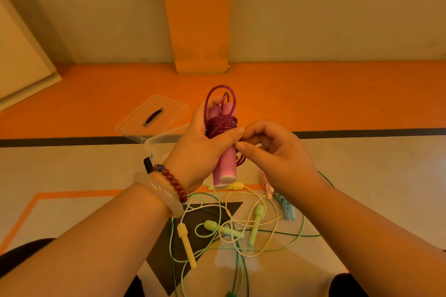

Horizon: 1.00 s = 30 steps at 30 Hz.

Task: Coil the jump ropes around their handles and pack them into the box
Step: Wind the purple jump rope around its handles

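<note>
While our left hand (205, 149) grips the pink handles (226, 164), long axis running away from us, our right hand (272, 152) pinches the maroon rope (220, 125) tail right beside the coil. Clear box (156, 146) sits just beyond the left wrist, so we'd say left is nearer for the drop.

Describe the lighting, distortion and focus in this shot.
Head view: a warm orange cast tints everything; the wide-angle lens stretches the forearms toward the lower corners; left hand, right hand, pink handles and purple rope look sharp; the clear lid nearly vanishes against the floor.
</note>
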Each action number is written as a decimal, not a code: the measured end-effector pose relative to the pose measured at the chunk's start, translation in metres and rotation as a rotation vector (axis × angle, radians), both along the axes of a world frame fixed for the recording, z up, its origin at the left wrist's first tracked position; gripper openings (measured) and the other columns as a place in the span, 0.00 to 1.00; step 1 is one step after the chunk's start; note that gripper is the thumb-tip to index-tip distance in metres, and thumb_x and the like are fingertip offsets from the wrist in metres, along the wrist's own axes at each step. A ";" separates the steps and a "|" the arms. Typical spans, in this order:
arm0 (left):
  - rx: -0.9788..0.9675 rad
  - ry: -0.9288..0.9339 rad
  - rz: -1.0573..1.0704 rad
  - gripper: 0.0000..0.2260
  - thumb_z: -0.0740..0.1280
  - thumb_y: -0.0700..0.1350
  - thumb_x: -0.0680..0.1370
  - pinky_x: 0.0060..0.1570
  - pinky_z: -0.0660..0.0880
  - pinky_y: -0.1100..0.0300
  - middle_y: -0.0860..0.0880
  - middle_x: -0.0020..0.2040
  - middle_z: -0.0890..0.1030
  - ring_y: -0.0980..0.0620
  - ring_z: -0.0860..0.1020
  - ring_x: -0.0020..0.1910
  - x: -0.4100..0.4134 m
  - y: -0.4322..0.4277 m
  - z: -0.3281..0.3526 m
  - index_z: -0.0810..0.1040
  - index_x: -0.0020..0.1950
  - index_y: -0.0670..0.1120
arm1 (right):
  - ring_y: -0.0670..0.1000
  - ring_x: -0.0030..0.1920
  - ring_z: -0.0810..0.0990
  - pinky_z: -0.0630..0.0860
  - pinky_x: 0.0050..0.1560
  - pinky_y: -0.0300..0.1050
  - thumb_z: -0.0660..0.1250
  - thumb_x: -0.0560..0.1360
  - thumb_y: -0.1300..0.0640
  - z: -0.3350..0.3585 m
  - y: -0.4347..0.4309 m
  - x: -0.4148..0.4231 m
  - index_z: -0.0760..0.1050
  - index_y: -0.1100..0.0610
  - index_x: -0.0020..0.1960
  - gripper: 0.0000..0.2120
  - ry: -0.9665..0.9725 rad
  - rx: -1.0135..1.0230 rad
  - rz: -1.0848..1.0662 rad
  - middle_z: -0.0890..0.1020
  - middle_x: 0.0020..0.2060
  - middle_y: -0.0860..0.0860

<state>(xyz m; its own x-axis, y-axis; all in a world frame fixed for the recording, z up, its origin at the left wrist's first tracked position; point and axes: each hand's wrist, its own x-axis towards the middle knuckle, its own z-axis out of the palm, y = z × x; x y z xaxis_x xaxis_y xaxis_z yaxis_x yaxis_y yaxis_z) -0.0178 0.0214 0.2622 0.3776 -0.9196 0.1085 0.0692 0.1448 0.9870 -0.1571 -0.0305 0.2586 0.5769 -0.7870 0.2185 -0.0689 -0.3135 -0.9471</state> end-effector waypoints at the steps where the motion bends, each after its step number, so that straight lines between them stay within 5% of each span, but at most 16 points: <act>1: 0.010 -0.024 0.005 0.24 0.72 0.40 0.74 0.44 0.79 0.62 0.54 0.60 0.76 0.57 0.81 0.50 0.001 0.000 0.001 0.68 0.63 0.59 | 0.48 0.46 0.80 0.77 0.50 0.54 0.71 0.73 0.55 0.001 0.001 0.000 0.77 0.51 0.47 0.04 -0.008 0.015 -0.002 0.81 0.43 0.48; 6: 0.104 -0.414 -0.079 0.27 0.74 0.42 0.72 0.45 0.78 0.67 0.62 0.56 0.75 0.63 0.79 0.46 0.001 0.003 -0.001 0.65 0.59 0.67 | 0.42 0.50 0.76 0.76 0.48 0.38 0.67 0.68 0.37 0.024 -0.007 0.003 0.72 0.43 0.60 0.23 0.004 -0.090 -0.168 0.78 0.50 0.43; 8: 0.139 -0.491 -0.132 0.29 0.74 0.44 0.72 0.50 0.77 0.65 0.59 0.59 0.76 0.63 0.78 0.51 -0.005 0.003 -0.007 0.63 0.62 0.68 | 0.44 0.43 0.79 0.78 0.43 0.42 0.71 0.67 0.37 0.033 -0.011 0.006 0.76 0.46 0.52 0.19 0.015 -0.016 -0.145 0.80 0.40 0.45; 11: 0.154 -0.521 -0.186 0.30 0.75 0.43 0.72 0.46 0.77 0.68 0.59 0.57 0.76 0.62 0.78 0.49 -0.012 0.000 -0.013 0.62 0.60 0.70 | 0.38 0.28 0.73 0.71 0.31 0.32 0.70 0.74 0.49 0.033 -0.011 0.009 0.76 0.52 0.39 0.08 0.159 0.001 -0.140 0.76 0.27 0.46; 14: 0.184 -0.492 -0.190 0.31 0.75 0.41 0.71 0.43 0.77 0.69 0.65 0.54 0.75 0.63 0.79 0.45 -0.010 0.001 -0.012 0.63 0.54 0.73 | 0.39 0.24 0.69 0.67 0.27 0.32 0.67 0.77 0.56 0.030 -0.015 0.005 0.75 0.54 0.38 0.09 0.089 0.131 -0.179 0.73 0.23 0.45; 18: 0.219 -0.412 -0.129 0.29 0.74 0.40 0.71 0.34 0.77 0.68 0.65 0.53 0.74 0.60 0.80 0.39 -0.003 0.000 -0.009 0.67 0.57 0.70 | 0.43 0.25 0.67 0.63 0.32 0.38 0.64 0.78 0.60 0.035 -0.027 -0.005 0.78 0.52 0.49 0.05 -0.300 0.649 -0.184 0.70 0.23 0.46; 21: 0.219 -0.428 -0.119 0.30 0.74 0.40 0.71 0.33 0.75 0.70 0.63 0.54 0.73 0.63 0.79 0.38 -0.004 -0.001 -0.007 0.66 0.57 0.71 | 0.43 0.24 0.62 0.58 0.34 0.39 0.62 0.79 0.59 0.043 -0.031 -0.012 0.75 0.50 0.51 0.06 -0.407 0.903 -0.131 0.64 0.23 0.46; 25: 0.223 -0.403 -0.087 0.31 0.74 0.38 0.70 0.37 0.80 0.62 0.63 0.56 0.73 0.56 0.81 0.42 -0.009 -0.001 -0.006 0.67 0.55 0.74 | 0.43 0.22 0.57 0.54 0.32 0.40 0.63 0.77 0.63 0.038 -0.034 -0.011 0.75 0.53 0.50 0.06 -0.366 0.874 -0.180 0.62 0.21 0.45; 30: 0.197 -0.060 -0.034 0.30 0.72 0.33 0.71 0.33 0.80 0.58 0.62 0.57 0.73 0.50 0.82 0.38 -0.002 0.001 0.000 0.71 0.61 0.64 | 0.44 0.27 0.69 0.63 0.29 0.36 0.67 0.72 0.65 0.027 -0.039 -0.012 0.80 0.59 0.49 0.07 -0.222 0.646 -0.056 0.73 0.26 0.47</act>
<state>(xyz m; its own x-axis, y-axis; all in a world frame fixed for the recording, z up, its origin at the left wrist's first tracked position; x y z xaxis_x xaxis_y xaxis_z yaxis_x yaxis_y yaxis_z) -0.0200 0.0223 0.2625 0.3439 -0.9375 -0.0535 0.0107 -0.0530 0.9985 -0.1692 -0.0692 0.2852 0.5274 -0.8267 -0.1962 0.1491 0.3174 -0.9365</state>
